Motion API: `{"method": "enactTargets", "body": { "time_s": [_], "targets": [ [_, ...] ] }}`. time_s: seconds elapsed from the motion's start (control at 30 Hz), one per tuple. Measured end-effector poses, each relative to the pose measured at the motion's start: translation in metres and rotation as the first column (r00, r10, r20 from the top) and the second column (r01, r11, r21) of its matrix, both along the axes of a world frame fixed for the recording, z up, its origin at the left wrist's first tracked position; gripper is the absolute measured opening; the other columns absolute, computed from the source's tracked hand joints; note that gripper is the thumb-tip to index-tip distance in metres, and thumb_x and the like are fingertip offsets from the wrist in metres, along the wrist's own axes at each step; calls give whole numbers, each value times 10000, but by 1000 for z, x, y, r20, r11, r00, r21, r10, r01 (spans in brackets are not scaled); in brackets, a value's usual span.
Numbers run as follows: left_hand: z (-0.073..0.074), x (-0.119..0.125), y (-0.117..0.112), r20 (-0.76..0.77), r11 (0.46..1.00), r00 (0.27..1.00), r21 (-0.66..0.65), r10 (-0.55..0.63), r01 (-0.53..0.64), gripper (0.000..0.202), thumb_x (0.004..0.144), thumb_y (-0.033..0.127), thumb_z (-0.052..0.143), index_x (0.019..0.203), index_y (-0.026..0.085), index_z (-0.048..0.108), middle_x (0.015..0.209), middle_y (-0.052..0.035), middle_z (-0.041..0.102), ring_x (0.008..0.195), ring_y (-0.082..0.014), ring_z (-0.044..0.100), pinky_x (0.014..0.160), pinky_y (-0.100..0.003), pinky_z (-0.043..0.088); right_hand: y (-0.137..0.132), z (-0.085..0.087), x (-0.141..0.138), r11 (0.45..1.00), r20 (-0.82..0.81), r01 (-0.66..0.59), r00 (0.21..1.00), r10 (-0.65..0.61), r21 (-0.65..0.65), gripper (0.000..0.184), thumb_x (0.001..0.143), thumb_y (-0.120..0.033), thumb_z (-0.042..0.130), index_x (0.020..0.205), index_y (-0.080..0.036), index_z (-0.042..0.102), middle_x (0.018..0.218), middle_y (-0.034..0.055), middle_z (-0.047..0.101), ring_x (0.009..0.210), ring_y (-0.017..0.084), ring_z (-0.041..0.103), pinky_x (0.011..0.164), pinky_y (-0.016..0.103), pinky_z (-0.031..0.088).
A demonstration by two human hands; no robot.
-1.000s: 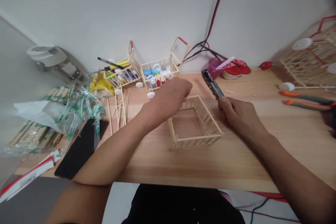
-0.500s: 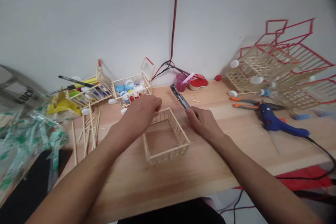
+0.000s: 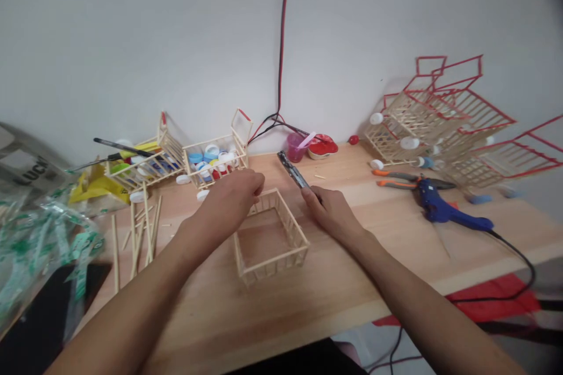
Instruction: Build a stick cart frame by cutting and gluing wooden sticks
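**Entry 1**

"Central item?"

"Stick frame [image 3: 270, 237]: open, square, upright on the desk [image 3: 220, 316]. All places below are given from it."

"Hands?"

"2. Left hand [image 3: 231, 202] sits just above the frame's far-left rail, fingers curled. Whether they touch the rail, I cannot tell; no held item shows. Right hand [image 3: 334, 214] sits just beside the frame's right side, fingers closed around the lower end of a metal tool [image 3: 291, 170]. The tool tilts up and to the left, its tip well past the frame's far corner."

"Other items, left to right?"

"Left of the frame, at the desk edge: green-printed plastic bag [image 3: 41, 240] lying over a black phone [image 3: 44, 299]. Farther along, left of the frame: loose sticks [image 3: 141, 240]. Beyond those, behind and left of the frame: yellow packet [image 3: 99, 187]. Next, 2 stick cribs holding bottle caps [image 3: 145, 164] [image 3: 215, 158], the second nearer the frame. Behind the frame: pink cup [image 3: 295, 147] and red tub [image 3: 323, 147], with a red-and-black cable [image 3: 281, 53] running up the wall [image 3: 132, 41] above them. Right of the frame: orange-handled pliers [image 3: 396, 179], then a blue glue gun [image 3: 448, 211]. Behind those, far right of the frame: red-trimmed stick frames [image 3: 440, 117], stacked and tilted."
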State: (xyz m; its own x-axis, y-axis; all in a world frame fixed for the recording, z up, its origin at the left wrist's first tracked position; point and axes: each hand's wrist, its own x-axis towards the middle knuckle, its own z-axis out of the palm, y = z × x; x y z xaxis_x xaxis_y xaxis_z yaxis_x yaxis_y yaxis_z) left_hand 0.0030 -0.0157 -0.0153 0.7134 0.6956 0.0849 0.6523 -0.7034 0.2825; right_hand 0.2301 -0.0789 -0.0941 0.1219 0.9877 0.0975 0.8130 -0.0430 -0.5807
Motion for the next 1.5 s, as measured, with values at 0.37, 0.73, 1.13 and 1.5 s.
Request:
{"method": "enactTargets", "body": {
  "time_s": [0.37, 0.73, 1.13, 1.5],
  "targets": [
    [-1, -1, 5, -47, 1000, 999, -15, -2, 1, 110, 840, 149, 538, 735, 168, 509, 796, -31, 600, 723, -150, 496, 653, -274, 297, 1, 0, 1, 1000, -7, 22, 1000, -22, -22, 548, 962, -655, 275, 655, -231, 437, 621, 27, 544, 625, 179, 504, 591, 287, 285],
    [-5, 1, 10, -26, 1000, 1000, -14, 17, -17, 136, 821, 98, 548, 708, 168, 518, 770, -20, 591, 720, -152, 490, 662, -274, 292, 2, -1, 1, 1000, -5, 22, 1000, -22, -11, 562, 971, -646, 290, 668, -214, 483, 657, 39, 593, 635, 164, 510, 597, 283, 284],
    [-1, 3, 10, -36, 999, 999, -38, 34, -35, 167, 772, 82, 536, 653, 175, 464, 720, -9, 561, 696, -155, 477, 645, -274, 282, 2, -2, 1, 999, 0, 32, 999, -32, -18, 556, 971, -649, 308, 688, -209, 497, 680, 36, 601, 645, 157, 503, 595, 279, 273],
    [1, 5, 9, -81, 998, 996, -28, 47, -50, 161, 795, 92, 545, 673, 176, 482, 740, -15, 569, 706, -163, 489, 646, -274, 294, 3, -2, 0, 999, -2, 37, 999, -37, -27, 575, 964, -673, 314, 685, -208, 504, 661, 18, 583, 619, 141, 471, 575, 272, 260]
  ]
}}
